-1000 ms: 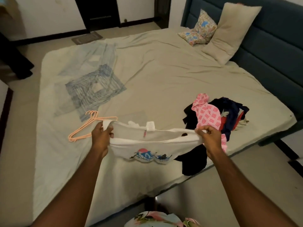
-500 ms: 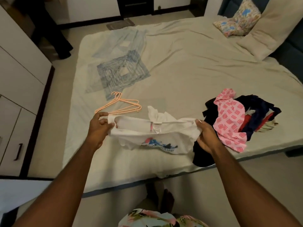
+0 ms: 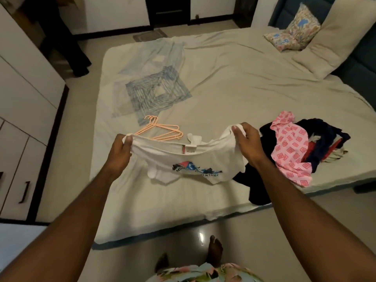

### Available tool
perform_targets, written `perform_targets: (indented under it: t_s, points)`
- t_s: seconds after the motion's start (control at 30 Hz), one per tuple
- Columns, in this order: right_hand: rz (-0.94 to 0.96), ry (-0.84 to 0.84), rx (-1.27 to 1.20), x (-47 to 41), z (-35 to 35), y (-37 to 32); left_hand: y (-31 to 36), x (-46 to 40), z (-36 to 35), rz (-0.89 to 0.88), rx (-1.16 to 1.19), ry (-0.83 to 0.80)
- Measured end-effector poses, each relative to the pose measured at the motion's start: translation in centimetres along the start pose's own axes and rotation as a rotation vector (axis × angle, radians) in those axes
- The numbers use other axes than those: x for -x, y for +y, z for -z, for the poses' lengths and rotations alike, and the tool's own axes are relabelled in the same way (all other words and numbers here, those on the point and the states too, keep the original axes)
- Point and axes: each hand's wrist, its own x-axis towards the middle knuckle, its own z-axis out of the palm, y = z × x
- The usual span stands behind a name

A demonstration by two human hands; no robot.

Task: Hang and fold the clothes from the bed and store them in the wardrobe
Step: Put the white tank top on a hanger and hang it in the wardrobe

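Wardrobe: white panelled doors with dark handles, along the left wall, beside the bed's left edge. Bed: pale sheet, wrinkled, with a blue striped square print toward its far left corner. Hangers: peach plastic, several nested together, lying flat on the sheet near the front edge, just behind the shirt's upper hem. Left hand: fingers curled, pinching one end of the shirt's top edge between thumb and fingers. Shirt: white, with a blue and red printed logo and a small label at the neck, stretched between both hands above the front edge of the bed, its lower part sagging onto the sheet. Right hand: fingers curled, thumb on top, pinching the shirt's other end, held a little higher than the left. Pile of clothes: dark navy, red and pale pieces, heaped at the front right corner, with a pink patterned garment draped over it and a dark piece hanging over the front edge. Pillows: one patterned, one plain cream, propped at the far right corner against a blue headboard. Bare feet: on the floor below the front edge.
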Motion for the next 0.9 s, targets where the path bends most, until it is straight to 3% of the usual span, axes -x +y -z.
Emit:
perform_targets:
  t_s: [0.13,0.23,0.37,0.47,0.6,0.77,0.9]
  points:
    - [-0.104,0.087,-0.335,2.1,-0.2,-4.6,2.5,-0.1,2.5,0.101,0.269,-0.064]
    - [-0.164,-0.004,-0.607,4.9,0.3,-7.7,3.7,0.3,5.7,0.151,0.283,-0.268]
    - [-0.252,-0.158,-0.748,9.9,1.4,-12.0,5.3,1.4,10.2,0.272,0.345,-0.574]
    - [-0.285,-0.176,-0.764,13.2,2.1,-16.3,7.6,2.6,13.2,0.268,0.491,-0.691]
    - [-0.361,-0.109,-0.867,16.1,3.3,-22.3,11.6,3.6,16.0,0.148,0.609,-0.583]
    - [-0.299,-0.053,-0.915,16.4,4.8,-27.7,15.5,2.1,18.9,0.078,0.694,-0.492]
    - [-0.368,0.019,-0.659,14.2,3.4,-25.8,13.3,0.0,17.6,0.12,0.451,-0.393]
